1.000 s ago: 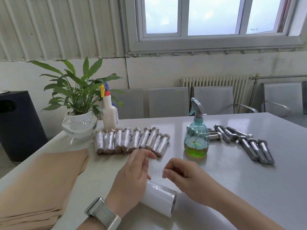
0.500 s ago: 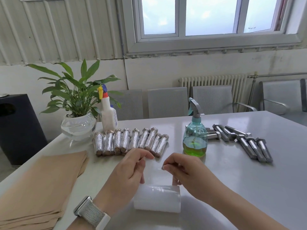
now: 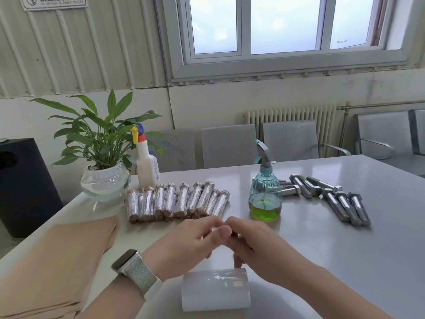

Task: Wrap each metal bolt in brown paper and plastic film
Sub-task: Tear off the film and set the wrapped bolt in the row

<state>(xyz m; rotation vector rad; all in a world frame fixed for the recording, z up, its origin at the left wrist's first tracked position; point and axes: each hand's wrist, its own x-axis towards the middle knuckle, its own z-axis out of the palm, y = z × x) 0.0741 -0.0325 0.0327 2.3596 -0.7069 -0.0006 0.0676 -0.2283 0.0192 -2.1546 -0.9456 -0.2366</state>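
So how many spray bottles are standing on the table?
2. The white spray bottle stands at the back left beside the potted plant. The teal spray bottle with green liquid stands right of centre, partly hiding some bare bolts.

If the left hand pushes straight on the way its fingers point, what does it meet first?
The right hand: the left hand points right and slightly away, and their fingertips already look to meet, though depth is unclear.

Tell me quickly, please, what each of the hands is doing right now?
Left hand: fingers curled, contents cannot be told.
Right hand: fingers curled, contents cannot be told.
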